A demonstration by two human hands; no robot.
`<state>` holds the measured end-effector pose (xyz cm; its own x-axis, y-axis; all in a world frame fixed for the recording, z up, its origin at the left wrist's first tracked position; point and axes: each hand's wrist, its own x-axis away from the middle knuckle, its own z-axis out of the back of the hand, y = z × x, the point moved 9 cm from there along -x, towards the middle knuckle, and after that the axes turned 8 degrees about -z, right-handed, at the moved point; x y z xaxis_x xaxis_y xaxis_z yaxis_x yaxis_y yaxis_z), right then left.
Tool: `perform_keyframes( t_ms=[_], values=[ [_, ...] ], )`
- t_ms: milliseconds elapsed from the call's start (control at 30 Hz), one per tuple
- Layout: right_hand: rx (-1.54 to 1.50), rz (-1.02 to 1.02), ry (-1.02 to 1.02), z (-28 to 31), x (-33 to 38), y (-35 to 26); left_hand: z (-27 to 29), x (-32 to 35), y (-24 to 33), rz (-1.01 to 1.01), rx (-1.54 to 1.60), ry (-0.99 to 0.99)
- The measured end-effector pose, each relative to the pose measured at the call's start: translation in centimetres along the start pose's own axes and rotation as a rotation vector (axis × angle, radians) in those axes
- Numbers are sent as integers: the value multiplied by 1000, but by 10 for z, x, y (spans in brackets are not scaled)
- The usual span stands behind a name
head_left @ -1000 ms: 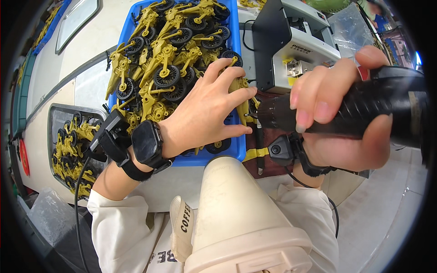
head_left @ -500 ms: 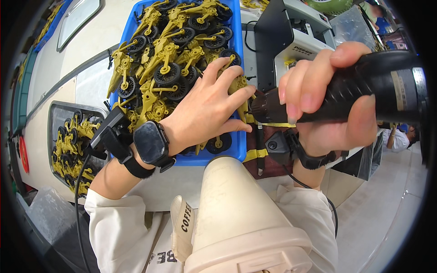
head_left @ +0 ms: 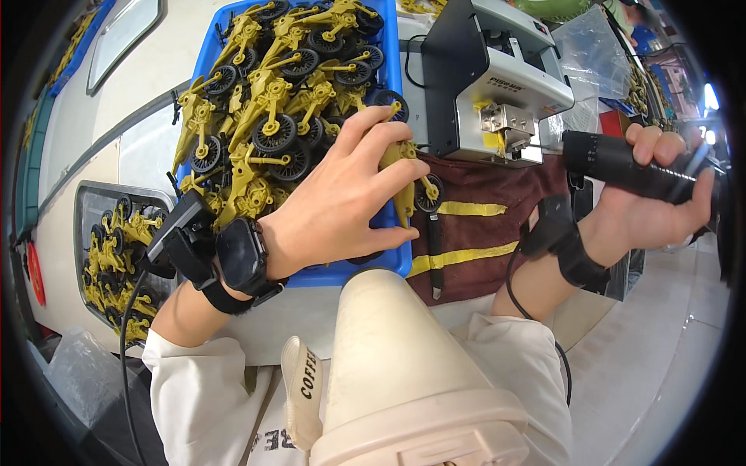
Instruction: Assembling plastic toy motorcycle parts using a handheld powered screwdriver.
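My left hand grips a yellow toy motorcycle with a black wheel at the right edge of a blue tray. Piled in that tray are several more yellow toy motorcycles. Wrapped in the fingers of my right hand is a thick black electric screwdriver, lying nearly level. Its thin bit points left at the front outlet of a white and black screw feeder; whether the tip touches the outlet I cannot tell.
A metal tray of similar yellow toys stands at the left. Under the held toy lies a dark red cloth with yellow tape strips. Clear plastic bags lie behind the feeder. A cable runs from my right wrist.
My right hand has carried the screwdriver away from the held toy, rightward to the feeder's outlet. My left hand stays on the toy motorcycle at the tray's edge.
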<state>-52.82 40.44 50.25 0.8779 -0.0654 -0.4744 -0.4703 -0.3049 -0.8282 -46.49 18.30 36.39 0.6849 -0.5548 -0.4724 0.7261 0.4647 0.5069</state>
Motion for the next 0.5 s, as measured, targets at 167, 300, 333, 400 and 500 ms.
perform_keyframes(
  t_ms=[167,300,333,400,500],
  values=[
    [178,108,110,5,-6,9,-6,-2,-1,-2,94,-19],
    [222,19,168,-2,-14,45,-7,-1,-2,29,94,-12],
    [216,-41,145,-6,-15,58,-6,1,-2,29,72,-20],
    [230,-45,101,-14,-16,57,-6,1,-4,29,58,-22],
    [145,-170,-110,-29,-4,50,-7,0,-4,46,64,-40]
  ],
)
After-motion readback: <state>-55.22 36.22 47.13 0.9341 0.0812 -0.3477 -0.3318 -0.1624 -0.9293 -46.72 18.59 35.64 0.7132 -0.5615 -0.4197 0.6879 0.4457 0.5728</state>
